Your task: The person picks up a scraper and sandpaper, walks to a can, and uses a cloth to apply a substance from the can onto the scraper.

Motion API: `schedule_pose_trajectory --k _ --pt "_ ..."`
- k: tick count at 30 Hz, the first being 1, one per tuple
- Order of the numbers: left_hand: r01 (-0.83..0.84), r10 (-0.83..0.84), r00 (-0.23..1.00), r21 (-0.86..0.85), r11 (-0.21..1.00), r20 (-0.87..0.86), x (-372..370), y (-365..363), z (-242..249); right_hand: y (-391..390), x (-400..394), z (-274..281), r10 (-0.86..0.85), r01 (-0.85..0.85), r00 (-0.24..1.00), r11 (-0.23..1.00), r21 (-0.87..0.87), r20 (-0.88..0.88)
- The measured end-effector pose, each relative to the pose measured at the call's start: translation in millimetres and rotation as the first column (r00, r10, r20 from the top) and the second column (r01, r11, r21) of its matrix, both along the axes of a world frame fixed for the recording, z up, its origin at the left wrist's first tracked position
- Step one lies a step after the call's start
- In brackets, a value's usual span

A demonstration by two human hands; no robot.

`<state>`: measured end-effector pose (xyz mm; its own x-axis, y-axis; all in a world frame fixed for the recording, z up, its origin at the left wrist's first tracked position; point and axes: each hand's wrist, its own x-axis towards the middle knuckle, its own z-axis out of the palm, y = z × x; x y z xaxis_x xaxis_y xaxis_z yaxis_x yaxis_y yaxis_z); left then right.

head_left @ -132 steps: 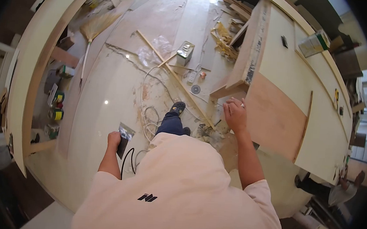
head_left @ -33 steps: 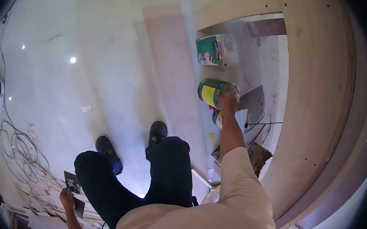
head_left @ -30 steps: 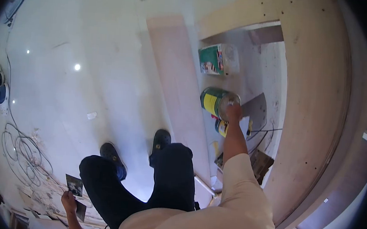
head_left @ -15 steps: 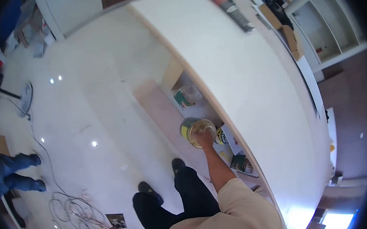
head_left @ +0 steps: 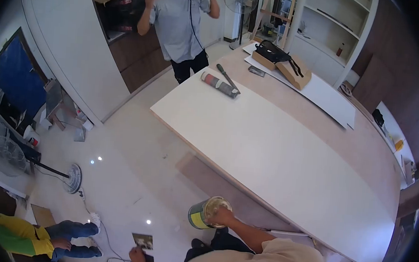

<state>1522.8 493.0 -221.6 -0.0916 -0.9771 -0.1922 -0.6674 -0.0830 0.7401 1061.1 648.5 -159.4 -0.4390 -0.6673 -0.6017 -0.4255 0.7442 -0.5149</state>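
Observation:
A round tin can [head_left: 197, 215] with a yellow and dark green label is in my right hand [head_left: 222, 215], whose fingers grip it at the top. The can appears in front of the near edge of the white-topped table [head_left: 267, 150]. Lower down, my left hand [head_left: 137, 257] is closed on a flat rectangular plate [head_left: 142, 241] with a dark, patchy face. A second dark flat part shows just below those fingers.
On the table lie a red and grey tube [head_left: 219, 85], a green-handled tool [head_left: 226, 76] and a cardboard box [head_left: 292, 73]. A person [head_left: 181, 23] stands beyond it; another, in yellow and green [head_left: 19, 234], is at lower left. Cables [head_left: 118, 261] and a fan [head_left: 73, 178] occupy the floor.
My right hand has brought the tin can out from under the table to in front of its edge. My view has tilted up, showing the whole tabletop and the person beyond.

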Motion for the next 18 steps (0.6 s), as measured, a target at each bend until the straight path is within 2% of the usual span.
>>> schedule_pose_trajectory --k 1,3,5,7,8,11,13,14,16,18 --pt "-0.024 0.028 0.997 0.060 0.998 -0.073 -31.7 -10.3 36.5 6.3 4.3 2.3 -0.014 0.013 1.000 1.000 0.014 0.011" --pt "-0.040 0.064 0.972 0.111 0.993 -0.227 -67.9 -30.1 50.5 18.4 10.6 3.4 -0.016 0.016 1.000 0.999 0.028 0.003" --pt "0.014 0.031 0.952 0.147 0.989 -0.304 -118.0 -40.2 87.6 28.9 12.5 -0.8 0.003 -0.001 0.999 0.999 0.044 -0.035" --pt "0.112 -0.049 0.919 0.140 0.984 -0.392 -160.3 -49.5 107.9 44.4 7.9 23.6 0.010 -0.007 0.999 0.999 0.054 -0.045" --pt "0.159 -0.060 0.894 0.189 0.969 -0.444 -179.3 -54.1 116.7 49.6 2.3 34.0 0.010 -0.006 0.999 0.998 0.058 -0.053" --pt "0.318 -0.083 0.801 0.305 0.898 -0.593 -232.8 -57.8 147.3 81.2 -8.8 -34.6 -0.120 0.129 0.976 0.991 0.036 -0.183" --pt "0.463 -0.114 0.732 0.368 0.806 -0.672 -266.0 -51.4 177.2 98.4 -19.7 -51.9 -0.099 0.109 0.966 0.993 0.031 -0.240" --pt "0.520 -0.168 0.729 0.377 0.766 -0.664 -279.5 -55.7 177.3 108.6 -19.3 -59.2 -0.123 0.136 0.957 0.990 0.035 -0.261" --pt "0.661 -0.199 0.631 0.384 0.645 -0.750 -295.3 -69.4 178.6 119.1 3.1 -59.7 -0.351 0.364 0.914 0.931 0.025 -0.202" --pt "0.805 -0.246 0.533 0.396 0.442 -0.809 -316.6 -79.2 161.6 133.6 22.4 -21.3 -0.509 0.525 0.849 0.844 0.110 -0.142"
